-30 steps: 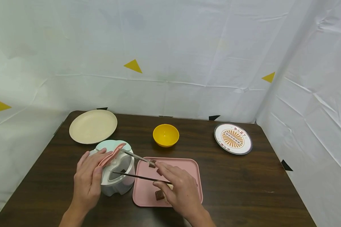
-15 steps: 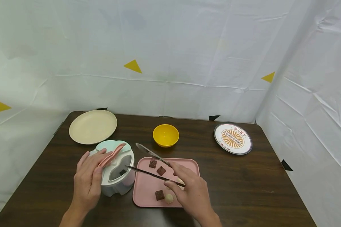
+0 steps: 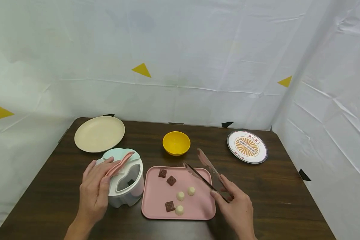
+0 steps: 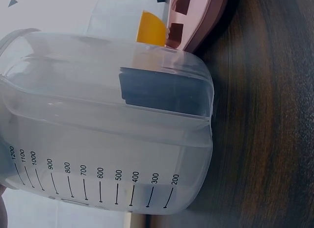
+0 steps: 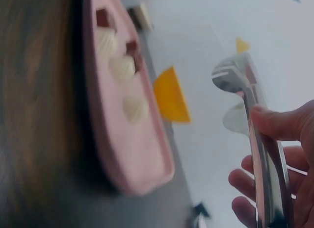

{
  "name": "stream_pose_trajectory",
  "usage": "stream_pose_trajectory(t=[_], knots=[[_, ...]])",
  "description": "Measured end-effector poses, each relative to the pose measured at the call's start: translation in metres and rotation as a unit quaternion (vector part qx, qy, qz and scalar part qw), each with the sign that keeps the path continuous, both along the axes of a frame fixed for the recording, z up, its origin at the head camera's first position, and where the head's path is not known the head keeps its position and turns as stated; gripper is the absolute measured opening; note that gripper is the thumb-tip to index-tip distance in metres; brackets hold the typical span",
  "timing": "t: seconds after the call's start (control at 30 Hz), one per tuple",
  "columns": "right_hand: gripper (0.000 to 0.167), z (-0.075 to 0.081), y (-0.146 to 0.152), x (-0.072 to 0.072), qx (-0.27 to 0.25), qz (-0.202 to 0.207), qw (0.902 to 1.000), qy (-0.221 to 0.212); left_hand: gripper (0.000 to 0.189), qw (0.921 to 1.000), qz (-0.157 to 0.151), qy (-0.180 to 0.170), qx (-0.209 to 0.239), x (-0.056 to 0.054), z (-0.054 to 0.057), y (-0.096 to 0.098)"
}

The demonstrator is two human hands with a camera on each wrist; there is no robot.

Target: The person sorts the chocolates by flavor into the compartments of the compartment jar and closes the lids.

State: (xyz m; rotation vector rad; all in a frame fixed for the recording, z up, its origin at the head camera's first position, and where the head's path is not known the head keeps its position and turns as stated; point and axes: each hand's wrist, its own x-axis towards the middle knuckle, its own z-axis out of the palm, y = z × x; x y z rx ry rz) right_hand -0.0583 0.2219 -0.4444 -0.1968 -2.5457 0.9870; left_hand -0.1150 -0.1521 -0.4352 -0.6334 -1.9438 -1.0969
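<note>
My left hand [image 3: 93, 190] is at the lid of a clear storage jar [image 3: 124, 198], its thumb and fingers holding the raised pink flap [image 3: 120, 165]. The jar's lid has a mint section [image 3: 118, 153] and a white rim; a dark piece [image 3: 131, 182] shows inside. In the left wrist view the jar wall [image 4: 98, 135] carries measuring marks, with a dark rectangular shape [image 4: 164, 90] behind it. My right hand [image 3: 238, 206] grips metal serving tongs [image 3: 208, 180], their arms spread with nothing between the tips. The tongs [image 5: 265, 164] have a forked end in the right wrist view.
On a pink tray [image 3: 156, 193] lie three brown chocolates [image 3: 171, 180] and three white ones [image 3: 180, 196]. Behind stand a yellow bowl [image 3: 176, 143], a cream plate [image 3: 99, 134] at left and a patterned white plate [image 3: 247, 147] at right. White sheeting [image 3: 180, 43] surrounds the dark table.
My right hand has carried the tongs from over the jar's opening to the right, past the tray's right side, uncovering the chocolates. My left hand has stayed at the pink flap.
</note>
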Motion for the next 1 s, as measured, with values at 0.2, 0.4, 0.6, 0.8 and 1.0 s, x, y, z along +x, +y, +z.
stream_pose_trajectory(t=[0.2,0.4,0.6,0.8,1.0], knots=[[0.061,-0.012,0.029,0.01,-0.004,-0.108,0.9918,-0.068,0.034,1.0,0.002,0.003,0.003,0.001,0.0,0.001],[0.068,-0.021,0.05,0.016,0.013,-0.18,0.9735,-0.14,0.034,1.0,0.0,0.002,0.0,0.001,0.0,0.001],[0.071,-0.031,0.057,0.018,0.008,-0.186,0.9658,-0.181,0.034,1.0,0.001,0.002,0.001,0.0,-0.001,0.0],[0.071,-0.035,0.057,0.016,0.001,-0.183,0.9656,-0.185,0.034,1.0,0.0,0.001,0.002,-0.001,0.0,0.001],[0.073,-0.039,0.057,0.015,-0.017,-0.161,0.9693,-0.185,0.034,1.0,0.001,0.001,0.003,-0.001,-0.001,0.0]])
